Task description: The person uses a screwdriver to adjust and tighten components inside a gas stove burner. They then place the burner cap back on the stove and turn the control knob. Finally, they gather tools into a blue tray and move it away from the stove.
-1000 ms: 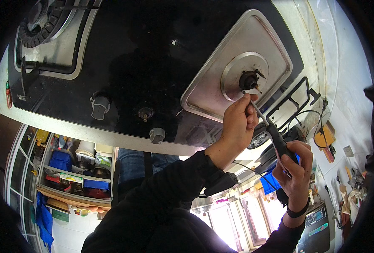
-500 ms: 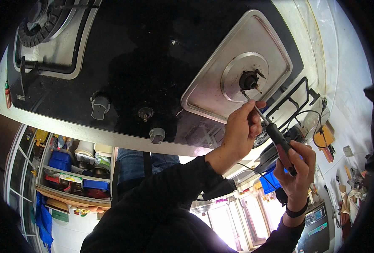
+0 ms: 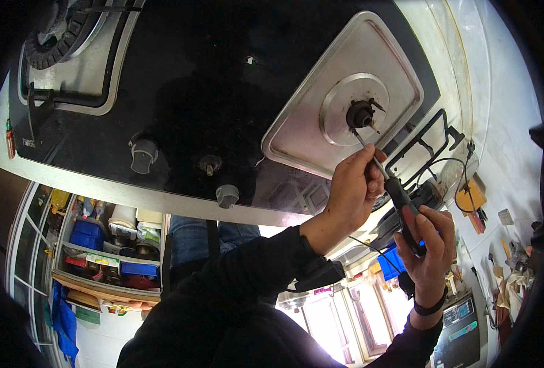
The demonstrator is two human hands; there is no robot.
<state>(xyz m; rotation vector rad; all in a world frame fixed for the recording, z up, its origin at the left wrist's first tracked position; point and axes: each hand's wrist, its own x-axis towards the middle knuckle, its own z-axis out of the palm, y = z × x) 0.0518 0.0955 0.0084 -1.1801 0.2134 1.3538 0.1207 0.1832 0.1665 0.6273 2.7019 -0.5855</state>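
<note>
Head view. My right hand (image 3: pixel 428 245) grips the black handle of a screwdriver (image 3: pixel 400 199), fingers wrapped around it. My left hand (image 3: pixel 351 187) pinches the bare metal shaft just above the handle, thumb and fingertips closed on it. The screwdriver tip sits at the near edge of the dark burner base (image 3: pixel 361 113), which stands in the middle of a round steel disc on the right steel burner plate (image 3: pixel 308 122) of the black glass stove top (image 3: pixel 223 80).

Change from the earlier pictures: one second ago my left hand was higher, close to the burner base, with a small pale piece at the fingertips; half a second ago it had begun sliding back along the shaft; now it is lower on the shaft, near the handle, and the burner base is uncovered. My right hand has stayed on the handle throughout.

Count: two hands, one screwdriver, two burner positions (the right one stripped, the far-left one (image 3: pixel 57 37) with its dark ring and grate in place), three control stems along the near edge (image 3: pixel 142 154) (image 3: pixel 210 164) (image 3: pixel 227 195), one loose black pan grate (image 3: pixel 422 150) lying to the right of the plate.
</note>
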